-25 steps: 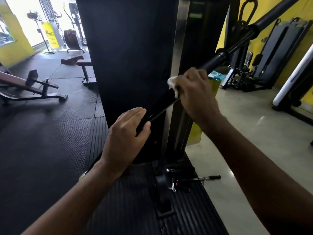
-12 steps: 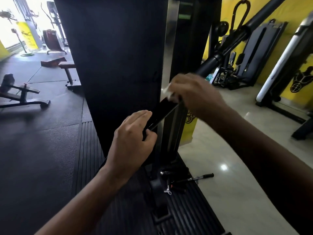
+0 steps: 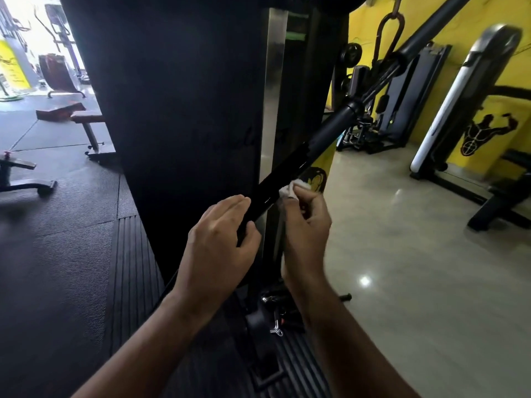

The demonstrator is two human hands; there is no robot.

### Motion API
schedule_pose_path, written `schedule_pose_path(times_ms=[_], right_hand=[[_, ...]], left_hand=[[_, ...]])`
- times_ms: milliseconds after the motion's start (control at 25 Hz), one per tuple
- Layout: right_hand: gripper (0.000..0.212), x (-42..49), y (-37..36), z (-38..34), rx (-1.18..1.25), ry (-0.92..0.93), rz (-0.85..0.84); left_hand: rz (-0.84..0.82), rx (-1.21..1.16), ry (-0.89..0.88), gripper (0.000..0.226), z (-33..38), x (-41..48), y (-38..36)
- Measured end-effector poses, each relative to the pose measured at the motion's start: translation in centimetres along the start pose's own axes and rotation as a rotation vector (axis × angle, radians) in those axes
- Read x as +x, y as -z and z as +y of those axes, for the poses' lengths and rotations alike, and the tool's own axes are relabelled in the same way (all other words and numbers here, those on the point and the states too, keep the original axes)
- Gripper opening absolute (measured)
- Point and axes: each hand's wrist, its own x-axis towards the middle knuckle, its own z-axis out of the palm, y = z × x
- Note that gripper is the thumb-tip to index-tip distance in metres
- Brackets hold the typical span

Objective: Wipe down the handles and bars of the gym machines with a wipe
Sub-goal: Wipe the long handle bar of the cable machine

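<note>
A long black bar (image 3: 324,133) slants from the upper right down toward me, hanging from a brown metal link (image 3: 388,30). My left hand (image 3: 221,248) holds the bar's near end, fingers over the top and thumb under it. Just beyond, my right hand (image 3: 307,222) comes up from below the bar and pinches a small crumpled white wipe (image 3: 293,188) against the bar's right side. The part of the bar inside my left hand is hidden.
A tall black machine tower (image 3: 178,110) with a steel upright (image 3: 271,81) stands right behind the bar. A pulley and clip (image 3: 273,320) sit at its base on ribbed rubber matting. Benches (image 3: 86,122) stand on the left, more machines (image 3: 402,104) on the right by the yellow wall.
My right hand has slid the wipe down the bar toward my left hand and turned from over the bar to under it. The view has shifted right.
</note>
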Motion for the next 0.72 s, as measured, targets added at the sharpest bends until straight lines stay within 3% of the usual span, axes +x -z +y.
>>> schedule_pose_path(times_ms=[40,120,240,400,520,600,720], right_hand=[[0.009,-1.0,-0.5,0.2,0.216,-0.197,-0.022],[0.01,-0.8,-0.8,0.0,0.482,-0.409,-0.12],[0.017,1.4,-1.4,-0.7,0.687,-0.453,-0.192],[0.02,2.1,-2.9,-0.6,0.729,-0.539,-0.183],[0.019,3.6,-2.7,-0.8,0.859,-0.505,-0.069],[0.015,3.7,-2.7,-0.7,0.777,-0.411,-0.029],[0.003,2.2,-2.2,0.8,0.322,-0.129,0.003]], left_hand=[[0.004,0.008,-0.006,0.037,-0.1,0.1,0.0],[0.024,0.023,-0.025,0.037,-0.6,0.2,0.2],[0.039,0.039,-0.057,0.036,-1.3,0.4,0.6],[0.065,0.041,-0.076,0.034,-1.5,0.6,0.8],[0.051,0.027,-0.078,0.033,-2.0,0.7,0.8],[0.061,0.008,-0.063,0.032,-2.1,0.6,0.6],[0.079,-0.02,-0.049,0.029,-2.3,0.6,0.4]])
